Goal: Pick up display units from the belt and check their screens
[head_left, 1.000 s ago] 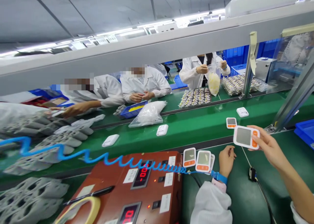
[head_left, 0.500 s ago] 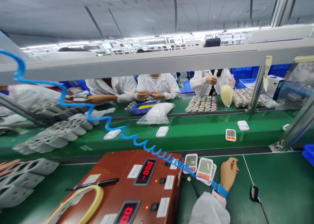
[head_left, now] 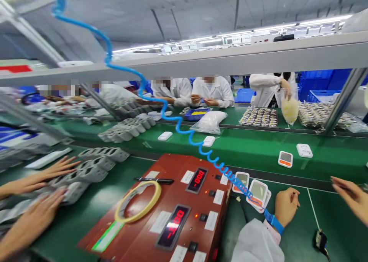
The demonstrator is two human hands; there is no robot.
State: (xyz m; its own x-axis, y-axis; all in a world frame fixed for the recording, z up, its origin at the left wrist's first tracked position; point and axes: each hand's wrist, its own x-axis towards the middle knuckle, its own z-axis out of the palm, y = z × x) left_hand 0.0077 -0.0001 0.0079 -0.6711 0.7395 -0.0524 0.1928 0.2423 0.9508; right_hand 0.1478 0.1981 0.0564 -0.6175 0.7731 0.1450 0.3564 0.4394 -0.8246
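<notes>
Right hand re-entered — fingers loose, empty; left hand fisted beside monitors.

white/orange display units | stacked, tilted, overlapping | green mat, just beside left hand

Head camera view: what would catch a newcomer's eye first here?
A bright blue coiled cord sweeps from the wristband on the left hand up to the overhead rail. Below it sits a red-brown box with glowing red digits, and white-and-orange devices lie beside that hand.
</notes>
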